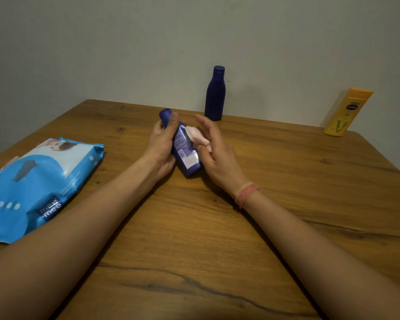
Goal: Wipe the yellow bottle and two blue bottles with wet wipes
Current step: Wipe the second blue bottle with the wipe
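Head view: one camera only.
Left hand (160, 144): closed round the neck end of a blue bottle (184, 150), tilted over the middle of the worktop (286, 204).
Right hand (214, 150): fingers loosely curled, pressing a wipe (200, 137) to the bottle's side.
Handling: bottle looked light, stiff, likely slick when wet; best gripped at neck or base.
Others: second bottle (215, 94) stood at the far edge; yellow bottle (346, 112) at the far right corner.
Pack (37, 185): left edge.

— What is the person wearing on the arms?
— No sleeves are showing; both forearms are bare. The right wrist is wearing a bracelet (247, 194) of thin pinkish-red threads, wound round several times.
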{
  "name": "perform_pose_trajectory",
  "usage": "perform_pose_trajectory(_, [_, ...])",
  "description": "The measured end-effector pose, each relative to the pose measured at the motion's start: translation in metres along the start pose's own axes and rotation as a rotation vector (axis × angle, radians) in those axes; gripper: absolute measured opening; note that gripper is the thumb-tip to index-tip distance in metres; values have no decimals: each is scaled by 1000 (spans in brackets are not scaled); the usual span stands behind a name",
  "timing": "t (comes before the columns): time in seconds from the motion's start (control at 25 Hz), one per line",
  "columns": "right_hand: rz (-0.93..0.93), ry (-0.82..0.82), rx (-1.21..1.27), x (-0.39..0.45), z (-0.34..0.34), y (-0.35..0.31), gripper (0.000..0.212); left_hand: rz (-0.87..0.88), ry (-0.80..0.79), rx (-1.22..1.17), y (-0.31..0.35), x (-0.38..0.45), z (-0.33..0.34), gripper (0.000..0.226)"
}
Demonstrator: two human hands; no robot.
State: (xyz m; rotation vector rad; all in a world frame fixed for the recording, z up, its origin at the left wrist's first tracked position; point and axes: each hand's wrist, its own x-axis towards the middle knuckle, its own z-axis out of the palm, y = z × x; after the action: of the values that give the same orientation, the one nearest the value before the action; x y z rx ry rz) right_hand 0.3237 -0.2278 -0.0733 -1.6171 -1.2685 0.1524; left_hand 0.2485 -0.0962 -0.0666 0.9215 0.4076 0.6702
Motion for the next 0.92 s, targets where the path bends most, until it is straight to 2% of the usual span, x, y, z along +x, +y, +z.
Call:
perform_pose_trajectory(0.12, [41, 179, 49, 3, -6, 5, 32, -69, -172, 21, -11, -8, 10, 45])
perform_pose_trajectory(0.2, [68, 193, 13, 4, -9, 6, 24, -115, -191, -51, -12, -9, 12, 45])
perform_pose_trajectory(0.32, [3, 76, -166, 1, -5, 4, 32, -110, -66, -173, -5, -3, 6, 44])
perform_pose_trajectory(0.44, [-38, -79, -228, -3, 5, -1, 41, -35, 77, -264, 5, 4, -4, 44])
perform_pose_trajectory(0.56, [-101, -13, -329, -2, 2, -2, 36, -75, 23, -155, 4, 1, -2, 45])
perform_pose_trajectory(0.68, [-86, 195, -268, 0, -8, 2, 33, -77, -183, 92, -4, -7, 3, 40])
perform_pose_trajectory(0.76, [-83, 274, -211, 2, -13, 3, 29, -62, -282, 243, -7, -9, 5, 38])
perform_pose_trajectory(0.84, [-110, 280, -233, 3, -13, 3, 25, -63, -293, 264, -5, -9, 4, 39])
perform_pose_trajectory(0.92, [-145, 230, -258, 2, -11, 1, 21, -30, -205, 193, -3, -5, 0, 41])
